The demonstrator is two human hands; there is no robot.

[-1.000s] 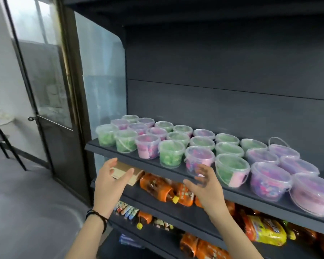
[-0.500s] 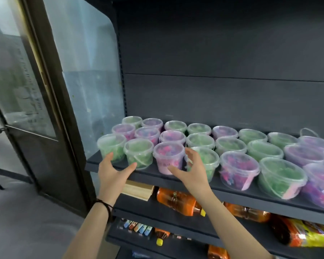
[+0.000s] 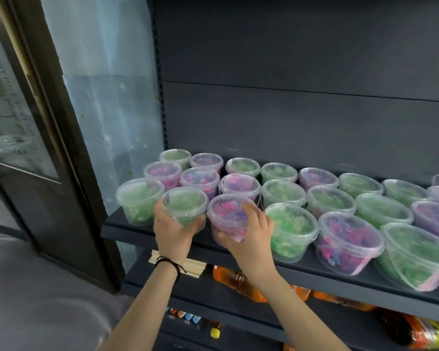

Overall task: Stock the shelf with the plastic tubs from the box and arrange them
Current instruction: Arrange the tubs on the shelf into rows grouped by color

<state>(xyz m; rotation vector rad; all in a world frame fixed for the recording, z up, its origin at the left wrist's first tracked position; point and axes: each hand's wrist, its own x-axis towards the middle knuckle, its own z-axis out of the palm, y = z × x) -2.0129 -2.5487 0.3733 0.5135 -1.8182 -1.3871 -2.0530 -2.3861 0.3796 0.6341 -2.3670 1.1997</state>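
Twenty-one clear, lidded plastic tubs (image 3: 283, 192) stand on the dark shelf (image 3: 314, 268) by our count, in three rows. More are cut off at the right edge. Twelve hold green contents and nine hold pink and purple.

In the front row we count six, from the left: green, green, pink, green, pink, green. We have a hand on the second and on the third. Our left hand (image 3: 174, 230) cups the green tub (image 3: 185, 206) from below, fingers curled round its left side and thumb along its right. Our right hand (image 3: 249, 234) grips the pink tub (image 3: 228, 216), fingers over its right rim and thumb low across its front. Both tubs sit at the shelf's front edge, touching each other. We cannot tell whether they rest on the shelf or are lifted off it.

Faint print shows on the pink tub's wall near our thumb, too blurred to read.

On the lower shelf (image 3: 276, 307) lie orange bottles (image 3: 235, 279), their labels unreadable, and one bundle of wooden sticks (image 3: 192, 266). One black cord (image 3: 167, 262) circles our left wrist.
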